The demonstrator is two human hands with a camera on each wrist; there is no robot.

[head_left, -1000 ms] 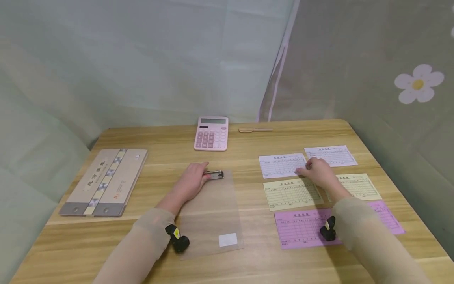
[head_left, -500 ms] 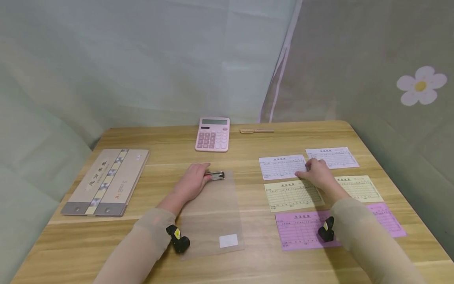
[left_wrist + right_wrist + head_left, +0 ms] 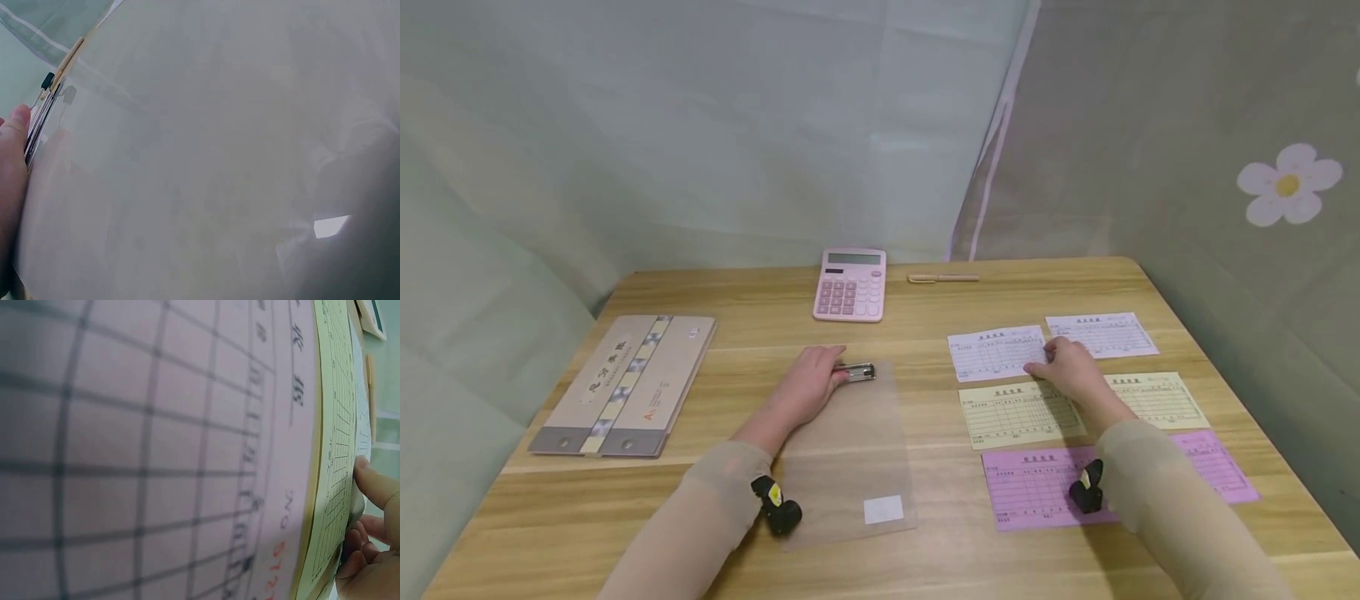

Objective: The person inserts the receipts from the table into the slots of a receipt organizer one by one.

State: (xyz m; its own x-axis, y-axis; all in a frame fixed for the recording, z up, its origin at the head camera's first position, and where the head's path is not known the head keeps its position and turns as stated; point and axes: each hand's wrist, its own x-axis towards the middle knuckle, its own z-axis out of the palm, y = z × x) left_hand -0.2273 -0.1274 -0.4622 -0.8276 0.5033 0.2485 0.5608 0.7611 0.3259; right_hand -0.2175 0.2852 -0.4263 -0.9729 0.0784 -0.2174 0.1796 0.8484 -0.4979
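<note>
In the head view my left hand [image 3: 808, 385] lies over the upper left corner of a clear clipboard [image 3: 850, 454], gripping it beside the metal clip [image 3: 859, 372]. The left wrist view shows the thumb [image 3: 20, 119] against that clip. My right hand [image 3: 1070, 371] pinches the right edge of a white receipt slip [image 3: 992, 353] between thumb and curled fingers. Below it lie a yellow slip [image 3: 1015, 414] and a purple slip [image 3: 1030, 487]. The right forearm partly covers a second yellow slip [image 3: 1161, 398] and a second purple slip [image 3: 1217, 467].
Another white slip [image 3: 1101, 333] lies beyond the right hand. A pink calculator [image 3: 850, 285] and a capped pen [image 3: 943, 278] sit at the back of the wooden table [image 3: 745, 533]. On the left lies a beige-and-grey ledger folder [image 3: 625, 385]. Fabric curtains [image 3: 760, 133] hang behind the table.
Both hands stay almost in place. The right hand keeps hold of the white slip's edge, and the left hand remains at the clip. The head view has shifted very slightly.
</note>
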